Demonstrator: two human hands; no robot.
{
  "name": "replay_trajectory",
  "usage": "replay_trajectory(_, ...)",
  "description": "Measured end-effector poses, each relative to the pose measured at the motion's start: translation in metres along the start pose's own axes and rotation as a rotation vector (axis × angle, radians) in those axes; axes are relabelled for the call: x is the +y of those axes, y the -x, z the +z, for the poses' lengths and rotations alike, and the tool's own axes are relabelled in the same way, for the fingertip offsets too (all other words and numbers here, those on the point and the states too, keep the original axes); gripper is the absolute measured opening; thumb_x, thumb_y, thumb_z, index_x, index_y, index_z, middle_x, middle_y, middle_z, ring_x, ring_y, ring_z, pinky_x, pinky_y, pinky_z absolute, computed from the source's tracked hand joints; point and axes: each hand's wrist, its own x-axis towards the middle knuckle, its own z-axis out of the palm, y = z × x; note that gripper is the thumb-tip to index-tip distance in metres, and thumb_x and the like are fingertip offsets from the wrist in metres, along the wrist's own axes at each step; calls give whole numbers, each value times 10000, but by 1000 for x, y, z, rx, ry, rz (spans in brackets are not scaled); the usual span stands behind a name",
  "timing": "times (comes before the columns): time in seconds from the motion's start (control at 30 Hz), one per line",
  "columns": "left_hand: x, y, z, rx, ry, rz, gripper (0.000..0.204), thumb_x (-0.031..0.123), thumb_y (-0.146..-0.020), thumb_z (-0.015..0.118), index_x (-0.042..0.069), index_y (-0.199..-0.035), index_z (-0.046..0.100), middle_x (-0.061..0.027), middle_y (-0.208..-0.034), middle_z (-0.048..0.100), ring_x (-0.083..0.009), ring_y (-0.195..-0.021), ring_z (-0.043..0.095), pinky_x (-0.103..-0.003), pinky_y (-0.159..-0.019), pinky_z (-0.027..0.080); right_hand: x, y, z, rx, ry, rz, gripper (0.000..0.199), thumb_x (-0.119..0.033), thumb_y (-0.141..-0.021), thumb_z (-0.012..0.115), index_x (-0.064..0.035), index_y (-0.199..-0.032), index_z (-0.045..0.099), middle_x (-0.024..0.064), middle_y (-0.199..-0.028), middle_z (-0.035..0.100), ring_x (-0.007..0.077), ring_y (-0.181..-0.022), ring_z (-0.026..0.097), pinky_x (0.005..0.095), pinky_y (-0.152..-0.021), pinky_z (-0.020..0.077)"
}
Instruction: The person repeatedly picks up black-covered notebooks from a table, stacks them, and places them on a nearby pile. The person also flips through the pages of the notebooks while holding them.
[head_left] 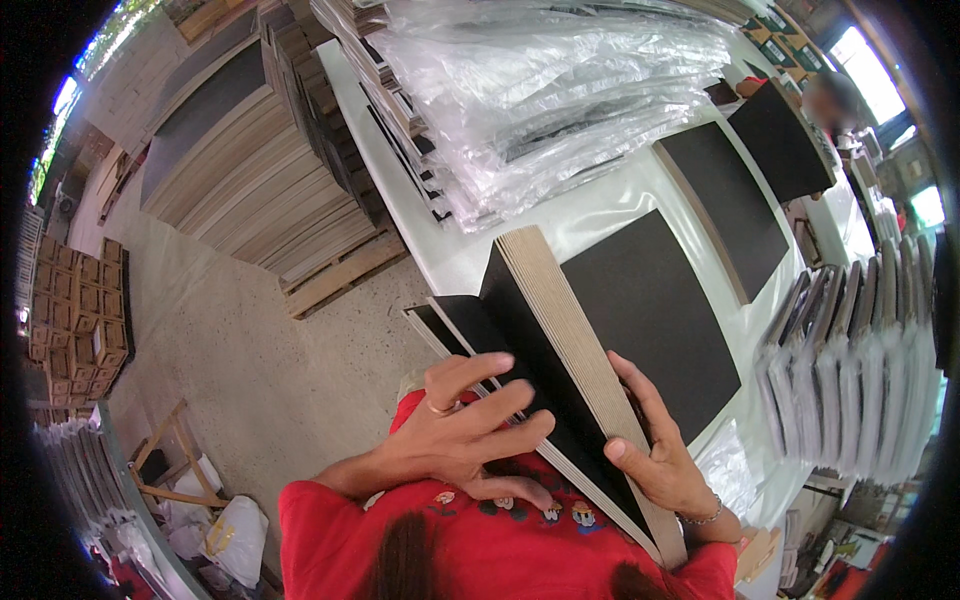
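Note:
I hold a bundle of thin black boards with pale edges, tilted on edge against my red shirt and parted into two sections. My right hand (655, 440) grips the thicker section (560, 330), fingers on its far side and thumb over the edges. Over the edges of the thinner section (460, 320), nearest my body, the fingers of my left hand (480, 420) are hooked, with the thumb on the near side. A dark gap runs between the sections. Just beyond my right hand, a black board (650, 320) lies flat on the white-covered table (450, 250).
Plastic-wrapped stacks (550, 90) fill the table's far left. Another black board stack (725, 200) lies farther right, near a person holding a dark panel (785, 140). Wrapped panels (850, 370) stand at right. A pallet of boards (260, 170) and small boxes (80, 310) occupy the left floor.

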Motion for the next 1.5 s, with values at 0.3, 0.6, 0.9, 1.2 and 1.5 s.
replay_trajectory(0.3,6,-27,-4,-218,-7,43,916,784,-567,537,194,-1267,554,16,-752,366,-143,-700,427,-321,-720,319,-5,-1,1,-22,27,-51,702,-370,-904,542,-61,-1446,222,166,-1397,309,282,-1324,287,442,-1066,246)
replay_trajectory(0.6,8,-18,-8,-250,-46,5,991,745,-500,589,193,-1321,523,44,-729,388,-113,-674,415,-258,-627,319,-4,0,2,-14,13,-20,712,-405,-899,542,-82,-1451,227,164,-1383,323,289,-1314,296,443,-1057,250)
replay_trajectory(0.9,10,-11,-11,-241,-53,2,898,714,-619,563,170,-1332,513,34,-750,384,-111,-711,423,-245,-656,330,-1,1,3,-14,19,-17,709,-428,-898,531,-111,-1455,228,161,-1395,316,293,-1324,284,466,-1057,241)
replay_trajectory(1.2,10,-6,-12,-222,-45,0,884,702,-628,569,161,-1326,519,35,-750,390,-108,-727,442,-242,-656,334,-4,2,5,-6,33,5,734,-459,-886,535,-118,-1458,224,160,-1401,310,299,-1331,274,481,-1061,237)
replay_trajectory(1.5,10,-2,-10,-181,-45,-14,942,717,-466,630,199,-1252,593,52,-775,455,-131,-707,435,-275,-653,356,-3,2,7,-3,37,-13,737,-484,-888,519,-114,-1455,228,168,-1399,314,317,-1322,281,500,-1061,234)
